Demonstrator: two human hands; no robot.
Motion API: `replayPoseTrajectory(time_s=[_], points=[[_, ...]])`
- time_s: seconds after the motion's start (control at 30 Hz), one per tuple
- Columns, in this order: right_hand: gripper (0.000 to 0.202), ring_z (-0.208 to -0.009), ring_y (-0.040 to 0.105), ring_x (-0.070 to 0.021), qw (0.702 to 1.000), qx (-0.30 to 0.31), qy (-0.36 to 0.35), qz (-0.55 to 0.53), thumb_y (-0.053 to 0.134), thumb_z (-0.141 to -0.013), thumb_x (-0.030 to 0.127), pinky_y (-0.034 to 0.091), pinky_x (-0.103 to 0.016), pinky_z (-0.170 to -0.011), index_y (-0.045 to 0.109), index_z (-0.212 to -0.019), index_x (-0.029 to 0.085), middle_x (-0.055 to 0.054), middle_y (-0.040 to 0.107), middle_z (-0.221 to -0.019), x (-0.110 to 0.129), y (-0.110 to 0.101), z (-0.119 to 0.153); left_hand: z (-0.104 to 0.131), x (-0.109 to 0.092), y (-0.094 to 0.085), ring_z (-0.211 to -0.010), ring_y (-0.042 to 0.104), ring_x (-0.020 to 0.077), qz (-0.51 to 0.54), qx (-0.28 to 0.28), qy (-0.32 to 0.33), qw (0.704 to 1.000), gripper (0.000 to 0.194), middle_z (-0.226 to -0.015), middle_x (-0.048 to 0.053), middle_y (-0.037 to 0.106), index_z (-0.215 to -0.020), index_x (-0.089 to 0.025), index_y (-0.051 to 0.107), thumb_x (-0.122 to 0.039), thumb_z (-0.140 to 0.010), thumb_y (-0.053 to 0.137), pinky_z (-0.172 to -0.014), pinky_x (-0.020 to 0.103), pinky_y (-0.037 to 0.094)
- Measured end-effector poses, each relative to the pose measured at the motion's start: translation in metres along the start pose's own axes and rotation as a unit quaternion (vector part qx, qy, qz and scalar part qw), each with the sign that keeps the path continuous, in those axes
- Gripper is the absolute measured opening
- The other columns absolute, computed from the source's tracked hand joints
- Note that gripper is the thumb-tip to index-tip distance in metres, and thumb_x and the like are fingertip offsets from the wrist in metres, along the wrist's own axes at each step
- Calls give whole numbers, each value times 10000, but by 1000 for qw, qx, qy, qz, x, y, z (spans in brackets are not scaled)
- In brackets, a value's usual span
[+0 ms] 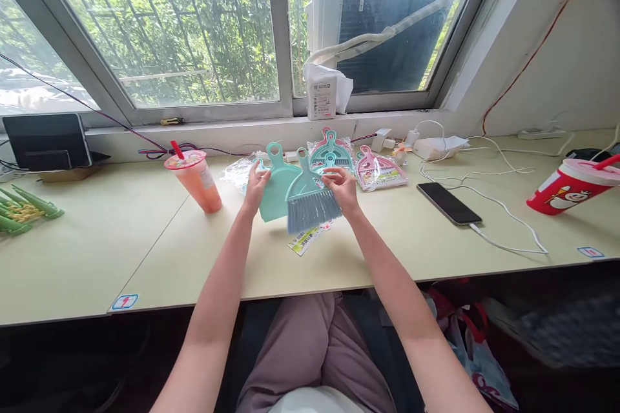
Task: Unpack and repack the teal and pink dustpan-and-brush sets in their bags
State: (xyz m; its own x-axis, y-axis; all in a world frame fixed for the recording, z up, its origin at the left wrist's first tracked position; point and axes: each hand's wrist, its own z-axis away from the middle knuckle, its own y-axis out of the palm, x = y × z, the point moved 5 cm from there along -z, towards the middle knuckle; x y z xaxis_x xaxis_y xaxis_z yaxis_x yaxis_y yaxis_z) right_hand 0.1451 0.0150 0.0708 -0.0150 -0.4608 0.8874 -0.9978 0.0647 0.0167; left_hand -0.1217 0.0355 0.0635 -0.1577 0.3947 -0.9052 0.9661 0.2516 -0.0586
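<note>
My left hand [256, 188] grips the left edge of a mint-green dustpan [278, 192], which stands tilted with its ring handle up. In my right hand [341, 190] is a small hand brush [310, 197] of the same green, held by its right side. Its grey-blue bristles point down and overlap the front of the dustpan. Below the brush a yellow-and-white printed card [305, 241] lies on the table. Just behind my hands are a wrapped green dustpan set [331, 150] and a wrapped pink dustpan set [380, 169].
A pink drink cup [196, 182] stands to the left, near crumpled clear plastic [237, 173]. On the right lie a charging phone [449, 202], white cables and a red cup [566, 186]. A tablet [46, 142] leans at the far left. The table's front edge [310, 292] runs above my lap.
</note>
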Motion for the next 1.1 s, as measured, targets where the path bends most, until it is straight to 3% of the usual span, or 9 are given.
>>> replayPoseTrajectory(time_s=[0.1, 0.17, 0.27, 0.43, 0.53, 0.6, 0.7, 1.1], points=[[225, -663, 667, -166, 994, -17, -14, 110, 705, -826, 369, 492, -311, -720, 610, -973, 228, -14, 742, -878, 4, 11, 12, 10, 0, 27, -938, 626, 236, 4, 142, -13, 990, 549, -892, 57, 678, -1070, -179, 698, -628, -755, 691, -811, 314, 476], [202, -654, 645, -168, 980, -42, -22, 192, 659, -861, 303, 470, -313, -724, 547, -1011, 225, -6, 724, -876, 7, 15, 18, 19, 1, 42, -865, 625, 236, 7, 202, -22, 979, 553, -822, 56, 666, -955, -160, 723, -676, -772, 645, -747, 313, 480], [179, -739, 632, -203, 954, -59, -32, 292, 584, -902, 261, 448, -318, -723, 501, -1054, 216, -26, 688, -884, 8, 18, 21, 26, -1, 52, -893, 631, 237, 25, 216, -27, 976, 565, -920, 71, 694, -1004, -161, 720, -672, -772, 652, -756, 314, 493], [166, -1082, 579, -292, 924, 1, -102, 369, 617, -909, 306, 424, -403, -904, 590, -1048, 218, -104, 673, -1091, 12, 22, 16, 28, -9, 50, -1095, 605, 275, 2, 193, -11, 981, 542, -1162, 88, 683, -1124, -190, 686, -480, -687, 819, -856, 320, 495], [351, -1211, 540, -314, 947, 36, -69, 312, 664, -880, 337, 422, -440, -975, 596, -1207, 228, -109, 619, -1297, 6, 17, 10, 29, -11, 49, -1089, 611, 273, 0, 196, -20, 980, 498, -1145, 91, 686, -1100, -189, 686, -506, -727, 776, -851, 319, 492], [362, -1189, 580, -305, 967, 110, -25, 229, 654, -880, 359, 449, -429, -978, 628, -1217, 228, -89, 654, -1267, -4, 19, 6, 31, -10, 51, -988, 639, 241, 6, 217, -43, 975, 499, -1066, 76, 697, -1125, -203, 666, -545, -767, 725, -803, 307, 493], [314, -1091, 649, -295, 972, 196, 25, 129, 668, -846, 369, 492, -404, -943, 709, -1115, 212, -59, 724, -1131, -16, 23, 4, 35, -7, 56, -802, 635, 183, 0, 254, -69, 965, 520, -911, 42, 689, -1171, -216, 626, -566, -791, 693, -705, 278, 482], [301, -902, 698, -259, 986, 102, 132, 20, 833, -644, 377, 551, -374, -831, 783, -887, 207, -42, 760, -899, -34, 28, 7, 33, -15, 57, -575, 503, 112, -40, 266, -28, 963, 413, -688, -12, 604, -966, -191, 592, -492, -740, 763, -537, 238, 355]])
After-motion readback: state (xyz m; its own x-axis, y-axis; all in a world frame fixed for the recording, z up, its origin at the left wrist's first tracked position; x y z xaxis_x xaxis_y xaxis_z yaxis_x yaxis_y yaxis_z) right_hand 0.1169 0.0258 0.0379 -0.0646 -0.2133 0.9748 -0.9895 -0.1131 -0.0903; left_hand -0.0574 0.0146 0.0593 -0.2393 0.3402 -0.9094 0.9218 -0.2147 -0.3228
